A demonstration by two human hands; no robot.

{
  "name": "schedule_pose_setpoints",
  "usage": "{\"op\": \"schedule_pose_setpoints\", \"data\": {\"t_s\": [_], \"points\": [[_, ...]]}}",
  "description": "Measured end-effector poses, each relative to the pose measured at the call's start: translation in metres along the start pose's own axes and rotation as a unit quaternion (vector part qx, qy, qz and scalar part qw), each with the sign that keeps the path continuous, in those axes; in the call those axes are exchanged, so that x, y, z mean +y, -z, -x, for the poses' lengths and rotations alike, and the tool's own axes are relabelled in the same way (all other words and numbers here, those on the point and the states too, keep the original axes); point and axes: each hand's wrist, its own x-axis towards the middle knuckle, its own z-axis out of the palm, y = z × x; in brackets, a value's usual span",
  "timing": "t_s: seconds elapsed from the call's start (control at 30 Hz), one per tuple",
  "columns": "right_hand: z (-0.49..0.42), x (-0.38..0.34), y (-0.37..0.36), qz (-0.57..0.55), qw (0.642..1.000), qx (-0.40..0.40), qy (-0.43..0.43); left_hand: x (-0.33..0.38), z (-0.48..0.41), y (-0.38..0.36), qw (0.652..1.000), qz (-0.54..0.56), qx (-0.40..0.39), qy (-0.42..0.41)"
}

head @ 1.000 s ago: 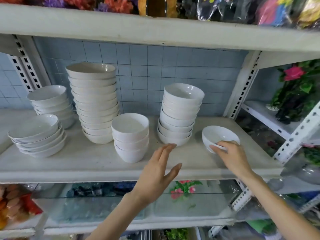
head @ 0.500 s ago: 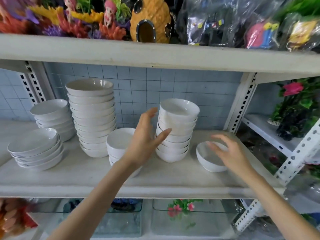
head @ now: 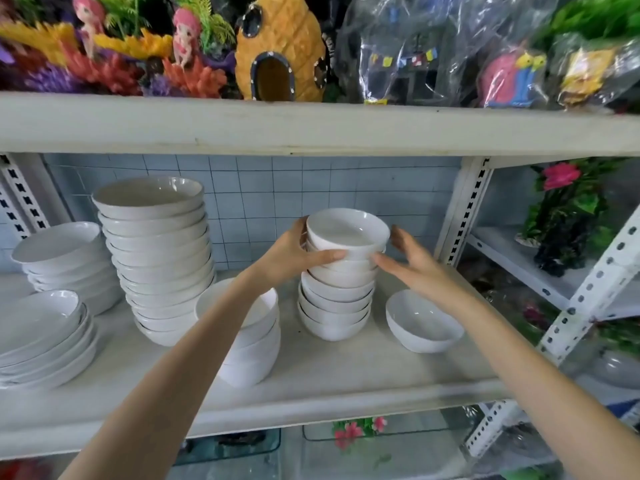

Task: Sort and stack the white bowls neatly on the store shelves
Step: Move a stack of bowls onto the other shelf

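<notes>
A stack of several small white bowls stands right of centre on the white shelf. My left hand grips the stack's upper bowls from the left, thumb across the front, fingers behind. My right hand is at the right side of the same bowls, fingers straight, its thumb tip touching them. One single white bowl sits on the shelf below my right hand. A shorter stack of bowls stands in front, partly hidden by my left forearm.
A tall stack of wider bowls stands left of centre, with a lower stack behind and shallow dishes at the front left. The upper shelf board hangs close above. A perforated upright bounds the right.
My left hand rose from beside the front stack and took hold of the taller stack's top bowls. My right hand left the single bowl and came up to the stack's right side.
</notes>
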Motion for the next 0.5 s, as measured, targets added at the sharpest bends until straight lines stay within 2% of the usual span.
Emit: {"op": "schedule_pose_setpoints", "data": {"t_s": [0.23,0.5], "points": [[-0.016,0.002,-0.008,-0.070,0.997,0.009,0.035,-0.004,-0.005,0.005,1.000,-0.005,0.011,-0.023],[-0.025,-0.015,-0.006,-0.124,0.987,0.063,0.086,0.019,-0.013,0.011,0.997,0.015,0.037,-0.069]]}}
